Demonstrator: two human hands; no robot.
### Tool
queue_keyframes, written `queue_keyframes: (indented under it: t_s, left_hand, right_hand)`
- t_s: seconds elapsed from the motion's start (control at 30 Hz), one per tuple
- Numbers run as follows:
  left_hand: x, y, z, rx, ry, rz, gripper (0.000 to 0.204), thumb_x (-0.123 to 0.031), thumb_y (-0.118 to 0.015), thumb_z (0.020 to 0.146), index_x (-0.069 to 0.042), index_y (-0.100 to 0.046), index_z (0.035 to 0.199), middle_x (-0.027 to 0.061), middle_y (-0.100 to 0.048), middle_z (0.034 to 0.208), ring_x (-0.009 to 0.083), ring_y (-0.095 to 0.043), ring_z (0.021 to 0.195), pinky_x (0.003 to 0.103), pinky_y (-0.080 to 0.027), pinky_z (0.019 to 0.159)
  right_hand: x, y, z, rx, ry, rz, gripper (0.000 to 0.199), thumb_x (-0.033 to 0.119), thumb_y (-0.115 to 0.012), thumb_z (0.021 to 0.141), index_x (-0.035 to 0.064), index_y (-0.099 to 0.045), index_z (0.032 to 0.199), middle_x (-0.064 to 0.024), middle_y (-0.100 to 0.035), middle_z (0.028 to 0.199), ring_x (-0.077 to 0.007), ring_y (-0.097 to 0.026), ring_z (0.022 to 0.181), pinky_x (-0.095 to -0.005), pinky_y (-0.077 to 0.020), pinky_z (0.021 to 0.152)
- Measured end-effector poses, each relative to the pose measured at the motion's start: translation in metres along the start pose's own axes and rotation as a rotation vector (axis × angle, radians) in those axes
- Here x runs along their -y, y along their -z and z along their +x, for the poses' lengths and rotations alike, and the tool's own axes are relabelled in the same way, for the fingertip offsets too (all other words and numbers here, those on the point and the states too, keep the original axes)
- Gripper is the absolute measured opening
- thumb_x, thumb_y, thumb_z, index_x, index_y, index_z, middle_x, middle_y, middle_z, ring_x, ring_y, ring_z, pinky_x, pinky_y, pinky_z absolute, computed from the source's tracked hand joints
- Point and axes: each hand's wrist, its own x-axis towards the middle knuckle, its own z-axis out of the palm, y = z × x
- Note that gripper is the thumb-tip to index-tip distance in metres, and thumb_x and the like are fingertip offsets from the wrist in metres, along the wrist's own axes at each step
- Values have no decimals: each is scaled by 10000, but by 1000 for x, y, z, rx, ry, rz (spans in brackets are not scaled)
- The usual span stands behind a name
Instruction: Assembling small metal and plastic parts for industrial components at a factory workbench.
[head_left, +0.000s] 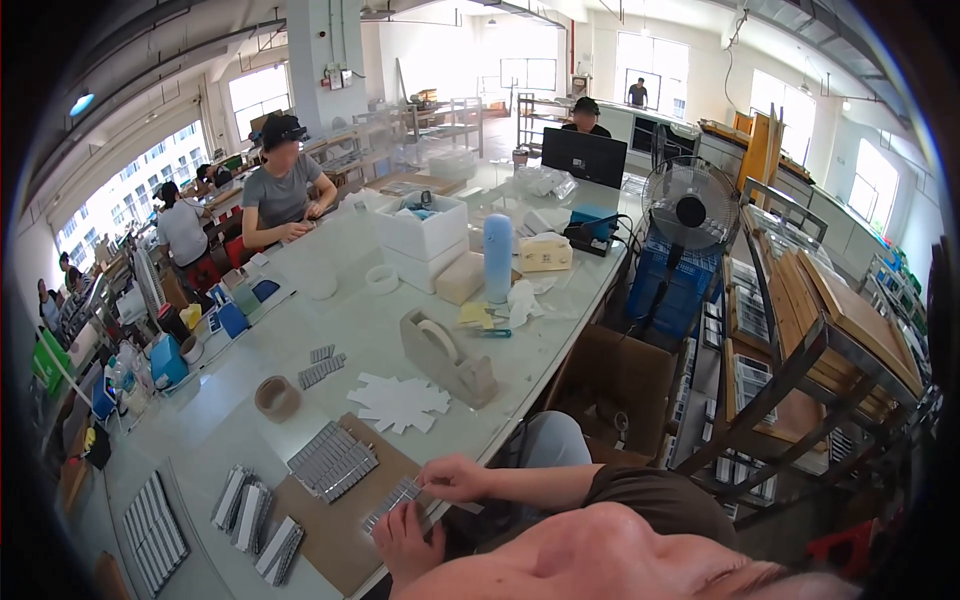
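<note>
Before me on a brown board point(330, 545) lies a small row of silver-grey strips point(385, 508). At its near edge rests my left hand point(408, 545), fingers stretched out and thumb apart. My right hand point(458, 478) is pinched closed at the row's right end; what its fingertips hold is too small to make out. Farther up the board sits a larger block of silver-grey strips point(333, 462). To its left are stacked bundles of similar strips point(243, 510), and another bundle point(280, 550) lies nearer me.
Beyond the board are white paper strips point(395, 400), a tape dispenser point(450, 360) and a tape roll point(277, 398). A light blue bottle point(497, 258) stands by white foam boxes point(425, 245). A co-worker point(285, 190) sits across the table. A fan point(690, 205) and wood-loaded rack point(830, 330) stand right.
</note>
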Motion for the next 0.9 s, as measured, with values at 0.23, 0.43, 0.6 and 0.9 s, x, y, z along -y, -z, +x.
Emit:
queue_keyframes:
  t_s: [0.23,0.43,0.6,0.9]
  left_hand:
    - [-5,4,3,54,34,-29,561,-338,-725,761,-29,-611,1215,127,-567,1228,347,-476,1168,496,-381,1009]
    - [-2,3,-1,57,36,-11,554,-338,-721,768,-26,-611,1213,130,-565,1230,348,-472,1172,499,-378,1012]
    - [-4,3,2,61,56,-38,547,-335,-718,771,-28,-611,1210,131,-567,1225,348,-476,1169,502,-381,1009]
    - [-5,4,2,33,54,-46,538,-324,-720,769,-31,-610,1206,132,-569,1221,353,-481,1159,505,-387,1002]
  right_hand:
    - [2,2,-1,10,-26,19,97,93,-678,847,33,-625,901,-89,-619,789,-213,-576,602,-330,-468,561]
    - [2,1,2,7,-4,16,98,97,-679,848,35,-621,897,-87,-616,790,-215,-573,602,-325,-463,560]
    - [3,3,2,23,-4,16,88,98,-676,852,39,-616,881,-88,-609,785,-224,-571,601,-329,-459,557]
    - [3,1,1,17,-6,28,90,96,-676,853,35,-615,878,-87,-617,789,-223,-572,595,-334,-458,551]
